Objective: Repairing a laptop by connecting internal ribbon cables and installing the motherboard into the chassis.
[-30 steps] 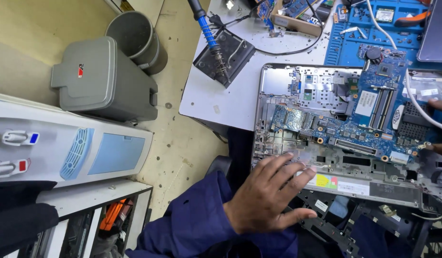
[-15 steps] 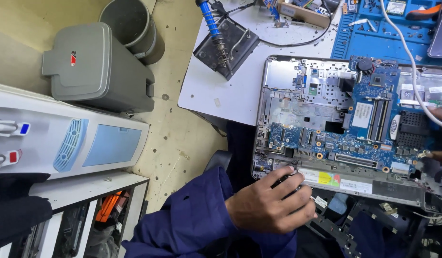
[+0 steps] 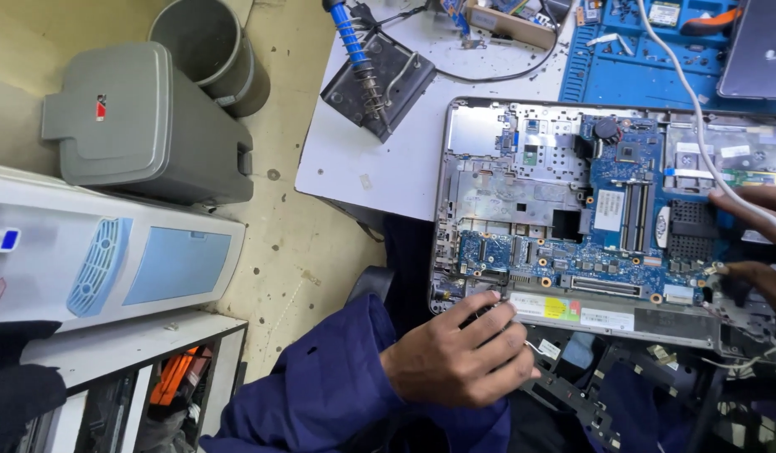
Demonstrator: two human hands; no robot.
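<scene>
Laptop base (image 3: 610,222), opened with its blue circuit board exposed, is seen lying across the near edge of the white table (image 3: 379,159), its long axis running left to right and its front rim overhanging toward the person's lap. The left hand (image 3: 459,356), in a dark blue sleeve, is placed at the front-left corner of the base, just below it; the fingers are curled together and a small dark item appears to be pinched against the rim, though what it is cannot be told. The board itself lies up and to the right of this hand. The right hand (image 3: 753,243) is only partly in view at the right edge, resting on the far right part of the base; its fingers appear to be pressed on a white cable (image 3: 686,105) that is led down across the board from above, but whether they close around it cannot be told. Of the two, the left hand is nearer the front rim, the right nearer the fan area.

Behind the base, a blue work mat (image 3: 640,71) with small parts on it is seen, and to its left a soldering iron (image 3: 354,46) is held in its dark stand. On the floor to the left, a grey bin (image 3: 148,126) with its lid closed is found beside an open grey bucket (image 3: 207,46); nothing can be made out inside the bucket. A white water dispenser (image 3: 102,252) stands nearer.
</scene>
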